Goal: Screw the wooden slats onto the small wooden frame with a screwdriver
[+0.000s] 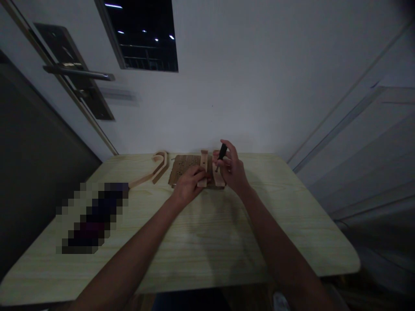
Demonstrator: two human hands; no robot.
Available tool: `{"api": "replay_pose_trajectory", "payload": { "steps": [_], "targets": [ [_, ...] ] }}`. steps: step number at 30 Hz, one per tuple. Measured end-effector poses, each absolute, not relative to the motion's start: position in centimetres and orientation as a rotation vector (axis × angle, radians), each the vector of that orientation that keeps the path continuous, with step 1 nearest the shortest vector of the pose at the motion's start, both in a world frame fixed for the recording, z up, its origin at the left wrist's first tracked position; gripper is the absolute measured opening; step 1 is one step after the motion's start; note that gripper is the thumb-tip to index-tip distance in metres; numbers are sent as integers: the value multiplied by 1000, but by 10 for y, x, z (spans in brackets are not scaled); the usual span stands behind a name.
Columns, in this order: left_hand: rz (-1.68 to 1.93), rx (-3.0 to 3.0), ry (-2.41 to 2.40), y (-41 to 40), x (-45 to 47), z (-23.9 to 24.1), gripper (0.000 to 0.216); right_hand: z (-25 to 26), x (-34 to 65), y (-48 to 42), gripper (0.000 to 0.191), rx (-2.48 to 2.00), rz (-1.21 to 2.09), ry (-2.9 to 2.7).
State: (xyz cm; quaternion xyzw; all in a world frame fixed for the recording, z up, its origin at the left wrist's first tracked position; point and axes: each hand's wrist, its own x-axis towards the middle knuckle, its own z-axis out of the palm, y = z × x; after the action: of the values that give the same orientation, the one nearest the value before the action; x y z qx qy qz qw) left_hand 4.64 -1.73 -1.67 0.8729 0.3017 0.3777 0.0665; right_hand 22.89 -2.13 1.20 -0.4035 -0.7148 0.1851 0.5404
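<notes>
A dark wooden board (pixel 181 170) with small holes lies at the far side of the pale table (pixel 201 233). Two light wooden strips rest on it: one (pixel 203 166) under my left hand (pixel 189 183), another (pixel 218 177) beside my right hand (pixel 231 170). My left hand presses down on the first strip with its fingers closed over it. My right hand grips a small black-handled screwdriver (pixel 222 152), held upright with its tip down near the second strip.
Curved light wooden pieces (pixel 155 169) lie left of the board. A blurred dark object (pixel 94 216) sits on the table's left. A door with a metal handle (pixel 79 73) stands at the left, a white wall behind the table.
</notes>
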Motion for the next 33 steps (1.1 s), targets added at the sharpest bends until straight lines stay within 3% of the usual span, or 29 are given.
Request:
{"api": "replay_pose_trajectory", "payload": {
  "steps": [9, 15, 23, 33],
  "targets": [
    [1112, 2640, 923, -18, 46, -16, 14, 13, 232, -21, 56, -1045, 392, -1638],
    [1106, 2637, 946, -19, 46, -15, 15, 16, 232, -26, 44, -981, 359, -1673],
    [1119, 2637, 922, -18, 46, -15, 15, 11, 226, -22, 52, -895, 479, -1637],
    [1126, 2657, 921, -17, 46, -16, 15, 10, 225, -20, 56, -998, 400, -1655]
  ]
}}
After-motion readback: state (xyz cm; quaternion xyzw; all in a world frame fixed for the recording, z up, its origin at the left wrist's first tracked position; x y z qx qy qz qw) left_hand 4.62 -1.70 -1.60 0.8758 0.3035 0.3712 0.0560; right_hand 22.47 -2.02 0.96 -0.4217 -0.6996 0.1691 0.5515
